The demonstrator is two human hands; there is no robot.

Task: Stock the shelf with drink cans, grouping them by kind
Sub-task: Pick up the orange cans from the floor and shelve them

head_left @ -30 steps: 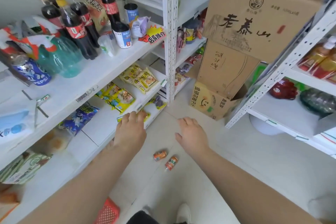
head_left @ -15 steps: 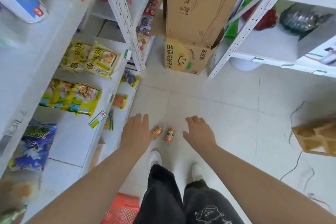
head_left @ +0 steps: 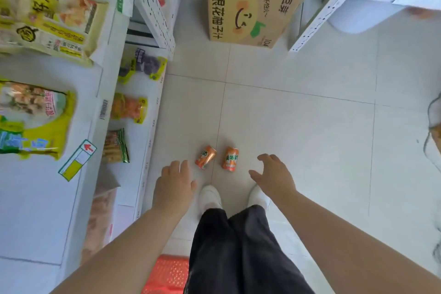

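Both hands have dropped closer to two small orange drink cans, the left one (head_left: pixel 205 157) and the right one (head_left: pixel 230 159), lying side by side on the pale tiled floor (head_left: pixel 298 126). Left hand (head_left: pixel 173 185) and right hand (head_left: pixel 274 178) hover spread and empty, flanking them above white shoes (head_left: pixel 210 196).

Pale tiled floor (head_left: pixel 298 126) runs between white metal shelving (head_left: pixel 155 2) and a cardboard box (head_left: pixel 250 7).
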